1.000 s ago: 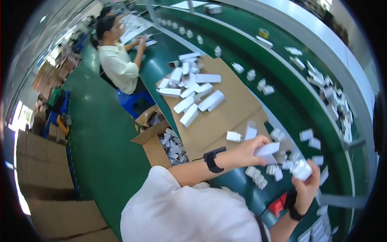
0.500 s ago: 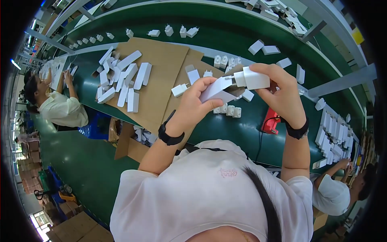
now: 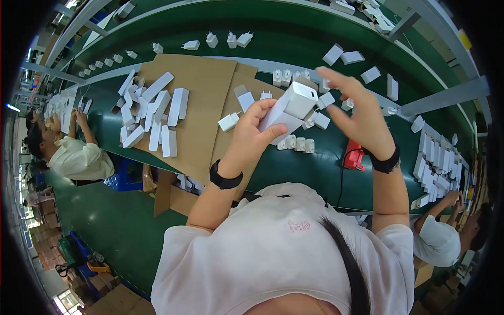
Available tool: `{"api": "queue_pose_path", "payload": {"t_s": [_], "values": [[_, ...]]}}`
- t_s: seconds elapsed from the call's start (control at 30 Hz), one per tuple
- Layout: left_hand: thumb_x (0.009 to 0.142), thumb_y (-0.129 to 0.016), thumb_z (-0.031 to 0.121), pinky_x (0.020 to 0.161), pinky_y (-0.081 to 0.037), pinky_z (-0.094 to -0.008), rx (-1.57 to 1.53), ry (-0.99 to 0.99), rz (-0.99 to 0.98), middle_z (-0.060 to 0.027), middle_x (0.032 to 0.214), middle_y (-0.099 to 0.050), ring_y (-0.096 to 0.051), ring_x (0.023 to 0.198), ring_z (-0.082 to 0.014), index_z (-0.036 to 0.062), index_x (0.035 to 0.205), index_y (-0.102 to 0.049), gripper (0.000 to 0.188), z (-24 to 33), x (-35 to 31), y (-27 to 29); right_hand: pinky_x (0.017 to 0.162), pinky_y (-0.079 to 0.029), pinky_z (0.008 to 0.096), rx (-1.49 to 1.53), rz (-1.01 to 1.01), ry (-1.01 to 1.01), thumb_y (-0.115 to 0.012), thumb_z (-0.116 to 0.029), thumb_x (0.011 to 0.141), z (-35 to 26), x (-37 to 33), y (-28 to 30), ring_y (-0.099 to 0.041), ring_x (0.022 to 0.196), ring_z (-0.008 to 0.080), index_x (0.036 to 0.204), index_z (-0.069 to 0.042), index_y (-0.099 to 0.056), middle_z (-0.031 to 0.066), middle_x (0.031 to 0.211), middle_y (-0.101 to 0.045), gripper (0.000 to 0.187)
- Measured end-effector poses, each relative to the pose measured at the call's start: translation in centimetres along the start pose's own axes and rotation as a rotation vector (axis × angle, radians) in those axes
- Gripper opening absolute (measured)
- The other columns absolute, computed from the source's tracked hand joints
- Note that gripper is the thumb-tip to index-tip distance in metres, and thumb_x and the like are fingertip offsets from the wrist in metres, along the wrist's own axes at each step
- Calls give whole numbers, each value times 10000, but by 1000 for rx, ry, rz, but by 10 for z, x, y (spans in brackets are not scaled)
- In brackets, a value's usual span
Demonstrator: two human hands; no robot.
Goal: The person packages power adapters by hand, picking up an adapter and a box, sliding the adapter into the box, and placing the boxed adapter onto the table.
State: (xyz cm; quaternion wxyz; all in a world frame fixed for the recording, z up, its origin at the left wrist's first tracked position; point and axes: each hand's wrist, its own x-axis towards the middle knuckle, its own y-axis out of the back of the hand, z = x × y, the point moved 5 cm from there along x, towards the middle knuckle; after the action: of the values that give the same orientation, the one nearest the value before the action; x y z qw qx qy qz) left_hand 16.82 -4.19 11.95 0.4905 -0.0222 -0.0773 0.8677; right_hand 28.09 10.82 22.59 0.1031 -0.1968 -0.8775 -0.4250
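My left hand (image 3: 253, 133) grips a white rectangular box (image 3: 280, 118) with a white charger block (image 3: 300, 100) at its upper end. My right hand (image 3: 359, 113) hovers just right of the block with its fingers spread, holding nothing. Both wrists carry black bands. Beneath my hands, a row of small white plug adapters (image 3: 296, 143) stands on the green conveyor belt (image 3: 273, 26). A brown cardboard sheet (image 3: 206, 105) to the left carries several long white boxes (image 3: 157, 113).
A red tool (image 3: 354, 156) with a black cable lies on the belt by my right wrist. More white boxes (image 3: 433, 170) are stacked at the right. One seated person (image 3: 73, 155) works at the left and another (image 3: 446, 236) at the lower right. Grey frame bars (image 3: 446, 97) cross the belt.
The view has swung along the line. My right hand has let go of the white block and opened beside it, while my left hand keeps the box.
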Motion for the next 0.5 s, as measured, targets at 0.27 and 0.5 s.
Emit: {"api": "queue_pose_path", "payload": {"t_s": [0.27,0.5], "values": [[796,-694,150,886,-425,-290,-238,41,19,-116,1138,-545,-534,1036,-168,8,1192,-422,502,-21,39,15,931,-396,355,-27,-166,62,-706,-142,719,27,25,-39,-493,1128,305,1085,-106,-609,153,1343,-435,380],[770,-709,180,920,-394,-330,53,-34,53,-131,1130,-539,-499,1087,-243,3,1166,-471,495,-39,85,45,766,-475,233,675,-319,-411,-680,24,726,78,81,-92,-493,1040,130,1272,-98,-442,55,1212,-461,608]]}}
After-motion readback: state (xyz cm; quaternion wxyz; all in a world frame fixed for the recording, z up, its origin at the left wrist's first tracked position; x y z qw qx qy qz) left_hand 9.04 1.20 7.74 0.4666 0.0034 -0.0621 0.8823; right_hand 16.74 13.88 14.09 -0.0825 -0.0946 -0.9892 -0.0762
